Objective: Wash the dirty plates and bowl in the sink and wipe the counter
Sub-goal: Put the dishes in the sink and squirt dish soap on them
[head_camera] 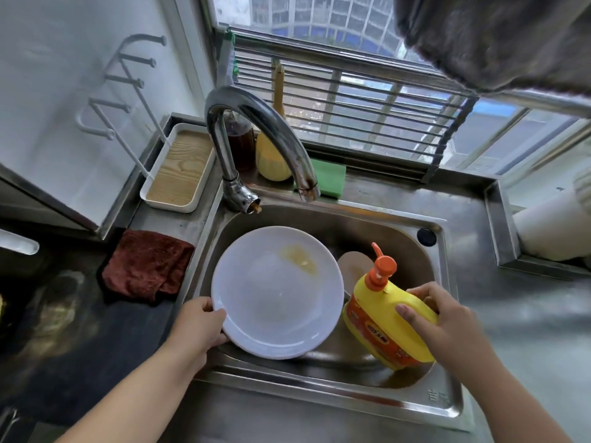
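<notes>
A white plate (277,302) with a yellowish smear near its far rim is held over the steel sink (441,302). My left hand (200,324) grips the plate's near-left rim. My right hand (444,318) holds a yellow dish-soap bottle (380,318) with an orange pump, tilted toward the plate over the sink's right side. Behind the plate lies a beige bowl or plate (353,266), partly hidden. A dark red cloth (147,265) lies folded on the counter left of the sink.
The chrome tap (256,123) arches over the sink's back. A green sponge (329,177), a yellow brush (271,155) and a brown bottle (238,142) stand behind it. A white tray with a wooden base (179,169) sits back left. Steel counter (527,330) extends to the right.
</notes>
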